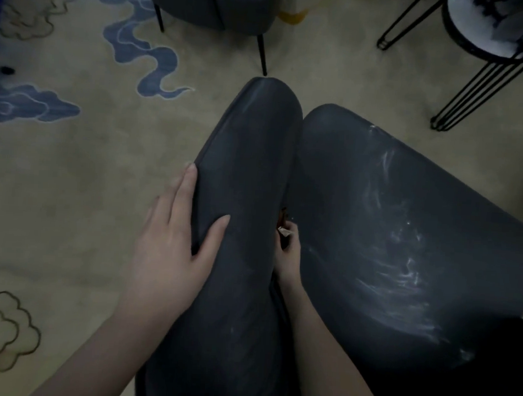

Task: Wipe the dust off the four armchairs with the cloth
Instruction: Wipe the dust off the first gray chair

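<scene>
A dark grey armchair fills the lower middle: its padded armrest (250, 155) runs up the centre and its seat (390, 210) lies to the right, streaked with white dust. My left hand (176, 238) rests on the armrest, fingers straight along its outer side and thumb on top. My right hand (287, 253) is pushed down into the gap between armrest and seat, mostly hidden. It pinches a small brownish piece, probably the cloth (283, 229), of which only a corner shows.
A second dark armchair (209, 4) on thin black legs stands at the top. A round black wire-legged side table (480, 42) is at the top right. Beige carpet (73, 188) with blue cloud patterns covers the floor to the left.
</scene>
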The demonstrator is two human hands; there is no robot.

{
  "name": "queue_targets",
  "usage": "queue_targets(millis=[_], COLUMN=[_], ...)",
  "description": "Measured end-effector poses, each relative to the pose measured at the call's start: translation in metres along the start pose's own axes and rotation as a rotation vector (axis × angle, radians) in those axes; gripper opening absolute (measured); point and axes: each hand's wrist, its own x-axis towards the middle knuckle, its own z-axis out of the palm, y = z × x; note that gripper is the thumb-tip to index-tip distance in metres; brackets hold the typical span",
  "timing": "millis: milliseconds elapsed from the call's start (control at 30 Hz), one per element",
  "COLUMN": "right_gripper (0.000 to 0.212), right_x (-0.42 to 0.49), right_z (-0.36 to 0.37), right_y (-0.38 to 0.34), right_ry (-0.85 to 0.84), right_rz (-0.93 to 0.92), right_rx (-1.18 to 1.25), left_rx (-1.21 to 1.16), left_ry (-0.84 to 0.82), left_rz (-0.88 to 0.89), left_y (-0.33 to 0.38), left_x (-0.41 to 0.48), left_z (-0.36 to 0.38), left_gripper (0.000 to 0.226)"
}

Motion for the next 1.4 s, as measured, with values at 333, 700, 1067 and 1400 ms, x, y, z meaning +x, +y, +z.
queue_targets(millis=[333, 700, 1067, 1400], right_gripper=[0.009, 0.016, 0.008, 0.013], right_x=[0.014, 0.006, -0.058, -0.126], right_z=[-0.004, -0.013, -0.034, -0.038], right_y=[0.054, 0.041, -0.028, -0.096], right_ry=[-0.163, -0.252, -0.194, 0.058], right_rz=[0.114, 0.116, 0.058, -0.312], right_rx=[-0.193, -0.079, 0.126, 0.021], left_rx=[0.030, 0.054, -0.012, -0.256], left_ry=[-0.002, 0.017, -0.004, 0.004], left_rz=[0.019, 0.019, -0.030, -0.025], left_y=[-0.001, 0.004, 0.007, -0.006], left_x=[0.001, 0.000, -0.001, -0.010], left_z=[-0.001, -0.001, -0.004, -0.014], left_gripper=[0.074, 0.067, 0.071, 0.057])
